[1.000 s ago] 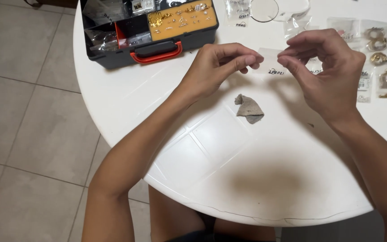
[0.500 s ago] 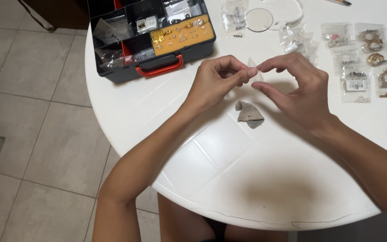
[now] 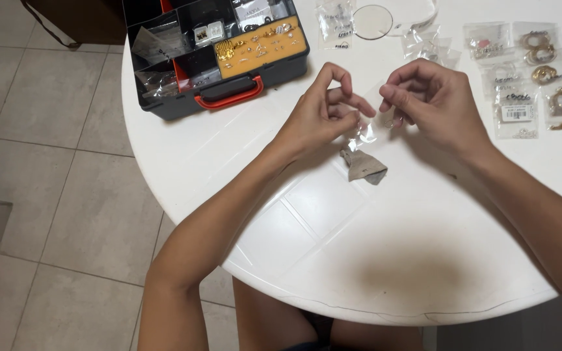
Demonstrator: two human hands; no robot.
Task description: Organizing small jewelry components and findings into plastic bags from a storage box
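A small clear plastic zip bag (image 3: pixel 367 132) is being held above the round white table (image 3: pixel 242 169) between the 2 hands. The left hand (image 3: pixel 320 114) is being kept at the bag's left edge, thumb and fingers pinched together on the plastic, index finger arched above. The right hand (image 3: pixel 434 104) is being kept at the bag's right edge, fingers curled inward and fingertips pressed on the film; what lies inside the bag cannot be told, since the film is glaring.

Just below the bag, a small crumpled grey cloth (image 3: pixel 363 166) is being left flat on the table, apart from both hands.

At the table's far left edge, an open dark grey plastic organiser case with a red handle (image 3: pixel 219 97) is being seen; 1 of its compartments, a yellow insert (image 3: pixel 261 47), is holding small gold-coloured pieces, while the dark compartments are holding small packets.

Beyond the hands, several more clear packets (image 3: pixel 336 23) and a round clear disc (image 3: pixel 372 21) are being seen near the far rim. To the right of the right hand, rows of clear packets with gold-coloured rings and hoops (image 3: pixel 541 84) are being laid out flat on the table.

Below the table, a tiled floor (image 3: pixel 47 182) is being seen.
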